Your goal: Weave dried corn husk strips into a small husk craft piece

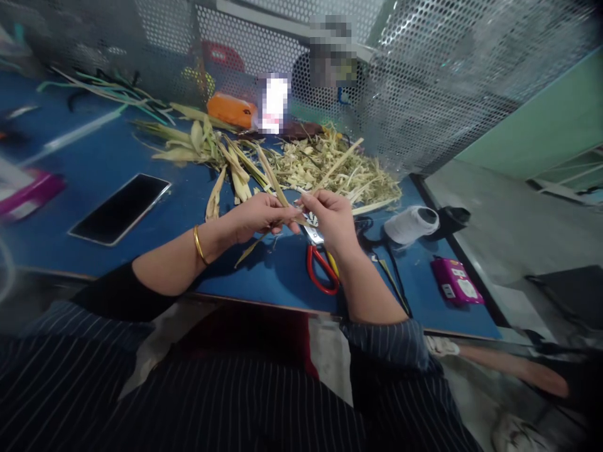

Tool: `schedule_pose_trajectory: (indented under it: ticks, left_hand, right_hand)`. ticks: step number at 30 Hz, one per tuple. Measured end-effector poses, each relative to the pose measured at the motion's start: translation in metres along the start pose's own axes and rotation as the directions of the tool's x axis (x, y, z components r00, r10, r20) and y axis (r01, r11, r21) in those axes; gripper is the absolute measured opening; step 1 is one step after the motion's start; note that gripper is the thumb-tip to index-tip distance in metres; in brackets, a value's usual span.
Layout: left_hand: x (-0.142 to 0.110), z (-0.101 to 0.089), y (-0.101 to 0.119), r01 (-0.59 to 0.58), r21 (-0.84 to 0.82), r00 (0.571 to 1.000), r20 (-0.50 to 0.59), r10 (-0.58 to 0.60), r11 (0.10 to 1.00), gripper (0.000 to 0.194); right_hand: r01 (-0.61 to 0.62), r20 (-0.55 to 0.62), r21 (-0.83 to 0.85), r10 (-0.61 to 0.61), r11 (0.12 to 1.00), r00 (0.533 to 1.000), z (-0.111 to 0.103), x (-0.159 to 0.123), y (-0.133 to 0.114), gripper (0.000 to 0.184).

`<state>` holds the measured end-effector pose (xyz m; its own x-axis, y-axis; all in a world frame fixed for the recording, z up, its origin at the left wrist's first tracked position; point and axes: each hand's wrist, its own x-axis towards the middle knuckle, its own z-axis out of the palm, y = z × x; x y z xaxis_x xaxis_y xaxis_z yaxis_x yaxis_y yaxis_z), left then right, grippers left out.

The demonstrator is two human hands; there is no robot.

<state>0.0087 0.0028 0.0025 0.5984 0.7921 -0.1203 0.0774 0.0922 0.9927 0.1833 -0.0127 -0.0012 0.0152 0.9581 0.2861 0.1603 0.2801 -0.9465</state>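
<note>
My left hand [258,220], with a gold bangle on its wrist, pinches a dry, pale husk strip [272,174] that sticks up past its fingers. Another narrow strip end [248,252] hangs below that hand. My right hand [333,218] meets the left fingertips, its thumb and forefinger closed on the same husk; the exact pinch point is partly hidden. Under the right hand lie scissors [313,234] with red and yellow handles. Just beyond both hands, a loose heap of husk shreds [351,168] is spread out, with longer husk leaves [200,141] to its left.
On the blue table [264,276] are a phone [122,207], a white thread spool [406,226], a black spool [453,220], a purple packet [455,281] and an orange packet [230,110]. A perforated metal screen [409,81] rises behind. At right, another person's arm [513,367] shows.
</note>
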Motion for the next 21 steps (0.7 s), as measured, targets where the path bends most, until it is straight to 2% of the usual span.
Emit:
schedule_pose_trajectory:
  ticks: [4,6,8,10,12,14,17,19,21]
  left_hand:
    - [0.002,0.005,-0.005,-0.039,-0.001,0.997,-0.063,0.039,0.999,0.027]
    - [0.003,0.006,-0.008,-0.035,0.031,0.997,-0.063,0.037,0.999,0.026]
    - [0.004,0.005,-0.011,-0.039,0.072,0.996,-0.073,0.045,0.997,0.028]
    - [0.004,0.005,-0.013,-0.052,0.097,0.994,-0.093,0.061,0.994,0.028]
    - [0.003,0.005,-0.013,-0.060,0.112,0.993,-0.099,0.071,0.992,0.027]
    - [0.002,0.008,-0.011,-0.064,0.139,0.994,-0.082,0.076,0.988,0.025]
    - [0.001,0.013,-0.009,-0.046,0.183,0.996,-0.070,0.059,0.982,0.025]
    - [0.001,0.015,-0.010,-0.032,0.161,0.996,-0.076,0.045,0.986,0.022]
    - [0.002,0.016,-0.012,-0.036,0.100,0.997,-0.064,0.042,0.994,0.019]
  right_hand:
    - [0.014,-0.155,-0.028,-0.018,1.000,0.988,0.002,0.002,0.009,0.026]
    - [-0.003,-0.103,-0.078,-0.005,0.997,0.995,0.000,0.002,0.011,0.027]
    - [-0.002,-0.063,-0.224,-0.012,0.975,0.998,-0.004,0.001,0.008,0.035]
    - [0.060,-0.135,-0.426,-0.129,0.903,0.982,-0.008,-0.002,0.001,0.045]
    - [0.159,-0.186,-0.575,-0.318,0.802,0.930,-0.010,-0.003,-0.008,0.046]
    - [0.276,-0.066,-0.602,-0.391,0.749,0.918,-0.007,-0.002,-0.013,0.034]
    - [0.342,0.213,-0.507,-0.269,0.791,0.939,0.001,0.001,-0.013,0.017]
    - [0.294,0.252,-0.437,-0.198,0.850,0.947,0.006,0.002,-0.010,0.017]
    - [0.239,0.172,-0.362,-0.187,0.901,0.967,0.009,0.001,-0.007,0.020]
